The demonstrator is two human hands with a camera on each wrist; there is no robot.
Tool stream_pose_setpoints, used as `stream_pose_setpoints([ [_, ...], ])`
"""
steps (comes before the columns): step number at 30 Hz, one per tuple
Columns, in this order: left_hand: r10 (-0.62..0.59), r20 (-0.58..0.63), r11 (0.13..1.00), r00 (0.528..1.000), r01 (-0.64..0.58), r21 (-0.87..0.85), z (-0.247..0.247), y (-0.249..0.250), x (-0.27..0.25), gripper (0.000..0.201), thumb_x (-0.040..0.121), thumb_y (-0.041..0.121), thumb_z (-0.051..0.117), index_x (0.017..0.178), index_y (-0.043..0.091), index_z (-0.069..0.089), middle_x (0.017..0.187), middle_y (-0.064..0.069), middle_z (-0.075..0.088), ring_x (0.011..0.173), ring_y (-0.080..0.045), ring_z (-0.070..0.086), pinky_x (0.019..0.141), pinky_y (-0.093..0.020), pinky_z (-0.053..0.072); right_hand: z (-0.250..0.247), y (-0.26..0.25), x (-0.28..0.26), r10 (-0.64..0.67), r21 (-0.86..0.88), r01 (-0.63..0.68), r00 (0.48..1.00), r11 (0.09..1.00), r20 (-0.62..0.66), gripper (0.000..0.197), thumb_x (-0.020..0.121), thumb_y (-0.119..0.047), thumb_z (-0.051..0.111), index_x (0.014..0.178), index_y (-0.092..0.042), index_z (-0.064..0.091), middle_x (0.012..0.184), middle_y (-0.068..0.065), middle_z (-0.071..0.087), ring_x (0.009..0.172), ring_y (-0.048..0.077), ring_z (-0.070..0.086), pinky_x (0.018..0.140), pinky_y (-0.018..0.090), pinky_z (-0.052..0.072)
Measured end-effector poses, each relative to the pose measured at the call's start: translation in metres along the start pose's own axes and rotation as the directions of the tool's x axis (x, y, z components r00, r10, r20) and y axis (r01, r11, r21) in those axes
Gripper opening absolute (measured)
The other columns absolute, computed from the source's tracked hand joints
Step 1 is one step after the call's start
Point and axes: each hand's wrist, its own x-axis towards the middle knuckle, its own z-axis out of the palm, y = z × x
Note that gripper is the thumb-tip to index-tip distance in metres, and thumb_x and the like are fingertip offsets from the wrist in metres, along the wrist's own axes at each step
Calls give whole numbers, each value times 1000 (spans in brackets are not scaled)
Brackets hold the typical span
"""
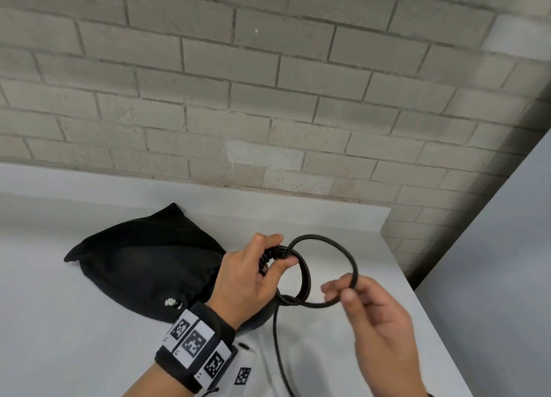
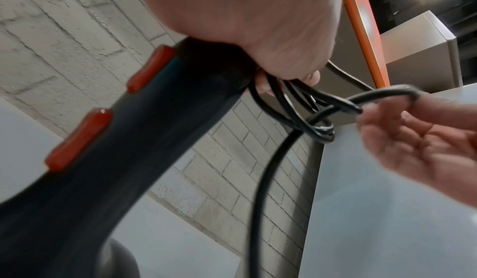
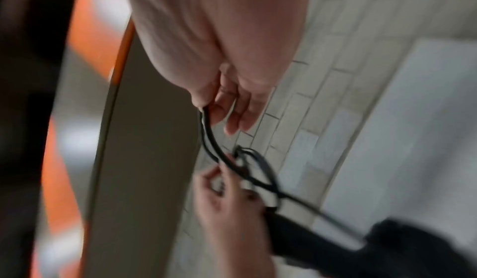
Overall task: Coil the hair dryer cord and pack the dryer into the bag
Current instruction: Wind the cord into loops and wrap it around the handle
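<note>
loops of thin black rubber cord [image 1: 326, 273] clamped in left hand [image 1: 253, 280] | fresh loop pinched by right hand [image 1: 378, 322] at 3 o'clock | slack grip = coil probably sprung, tangled

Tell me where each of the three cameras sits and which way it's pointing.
Head: worn on the head, looks down at the table, bag, both hands.
Left wrist: under the left hand, looks along the dryer handle toward the wall.
Right wrist: under the right hand, blurred, looks toward the left hand.
Shared: all show the cord.

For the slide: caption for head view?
Left hand holds coiled cord; right hand pinches loop; bag behind.
</note>
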Motion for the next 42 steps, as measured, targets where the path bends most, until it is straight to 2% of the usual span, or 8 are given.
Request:
stream_pose_setpoints([
  [6,-12,-4,1000,1000,12,-1,-2,-4,5,44,91,66,49,112,27,50,88,27,59,51,-15,64,51,-34,55,-40,-36,3,447,276,-506,858,817,251,73,42,-51,94,84,3,69,56,8,41,26,12,29,37,22,37],
  [11,-17,1,1000,1000,17,4,-1,-5,4,45,91,67,48,113,27,49,85,22,61,50,-15,63,48,-36,54,-76,-24,-3,358,-109,-341,874,934,328,41,51,-45,88,67,-12,69,71,19,71,64,28,66,60,22,49],
  [16,-22,11,998,1000,21,51,-1,-4,7,45,91,66,48,114,28,48,86,21,60,52,-11,63,51,-31,53,-86,12,-26,325,460,-541,821,704,469,21,95,-1,59,110,12,54,85,23,61,75,30,64,86,42,54],
  [21,70,55,993,996,-75,91,0,-4,4,42,97,60,43,117,23,49,86,5,72,52,-16,65,46,-32,53,-114,11,-26,684,-93,-705,637,704,355,37,67,-24,79,85,6,68,54,9,42,41,12,30,43,15,29],
  [27,29,44,993,999,-34,113,5,0,4,43,95,61,45,114,23,49,89,6,73,55,-7,60,49,-25,53,-93,13,-28,249,-316,-323,935,892,-254,38,60,-13,87,93,-20,68,90,16,68,65,17,67,62,11,53],
  [33,-19,31,992,999,15,129,5,0,6,45,93,66,44,113,26,47,85,5,72,54,-10,57,47,-16,45,-8,6,-37,-444,-589,262,876,764,-187,15,77,-31,64,75,-16,67,67,-9,59,63,4,53,64,9,40],
  [38,3,42,991,999,-9,136,7,-1,4,41,91,59,52,113,24,48,87,4,74,53,-7,61,48,-27,54,36,31,-26,61,-610,-2,995,792,76,43,80,-70,50,111,-41,55,87,-26,65,94,-4,56,74,8,41],
  [42,-16,35,990,999,11,142,5,-2,6,47,94,64,46,112,21,50,79,12,67,55,-9,58,46,-19,49,33,32,-24,154,-581,7,961,814,228,6,93,-41,57,90,-37,60,75,-11,66,61,4,58,56,11,40],
])
